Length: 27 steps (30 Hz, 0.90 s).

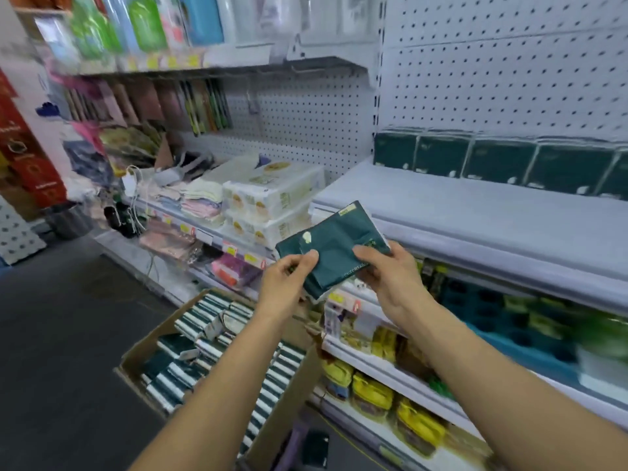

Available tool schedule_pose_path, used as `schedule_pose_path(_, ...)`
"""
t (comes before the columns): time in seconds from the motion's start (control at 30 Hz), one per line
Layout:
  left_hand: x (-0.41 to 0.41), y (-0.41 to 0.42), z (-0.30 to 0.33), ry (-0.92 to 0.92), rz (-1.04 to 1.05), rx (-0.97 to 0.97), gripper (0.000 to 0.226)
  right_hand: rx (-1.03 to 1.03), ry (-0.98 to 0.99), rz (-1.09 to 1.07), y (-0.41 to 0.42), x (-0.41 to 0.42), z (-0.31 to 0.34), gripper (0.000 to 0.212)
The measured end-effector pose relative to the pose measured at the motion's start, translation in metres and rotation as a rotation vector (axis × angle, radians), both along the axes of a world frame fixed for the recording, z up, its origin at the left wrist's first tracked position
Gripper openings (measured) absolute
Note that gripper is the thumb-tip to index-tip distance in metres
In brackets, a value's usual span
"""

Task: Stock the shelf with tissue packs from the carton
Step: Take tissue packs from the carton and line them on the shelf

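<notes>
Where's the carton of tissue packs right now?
The carton sits open on the floor, lower centre of the head view, under the left hand, against the foot of the shelving, still holding many dark green packs.

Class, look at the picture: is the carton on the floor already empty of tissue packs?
No: the open carton below the hands holds many dark green tissue packs standing in rows.

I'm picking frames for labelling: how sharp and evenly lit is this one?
Head view: motion blur smears the top-left goods and lower-right shelves; the green tissue packs in both hands stay fairly legible; wide-angle distortion bends the shelf edges; light is flat, without harsh glare.
</notes>
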<state>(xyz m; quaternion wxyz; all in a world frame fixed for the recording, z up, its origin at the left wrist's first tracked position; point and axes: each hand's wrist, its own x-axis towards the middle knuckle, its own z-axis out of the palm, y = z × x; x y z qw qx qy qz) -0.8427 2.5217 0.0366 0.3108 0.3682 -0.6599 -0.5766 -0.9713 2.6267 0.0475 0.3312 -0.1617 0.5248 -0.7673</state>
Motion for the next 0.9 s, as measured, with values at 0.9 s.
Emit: schedule_pose_path(0.9,-0.323,0.331,0.076,0.123,-0.494,-0.109,0.019,1.202,1.197,-0.491,0.424,-0.3,0.101,0.04)
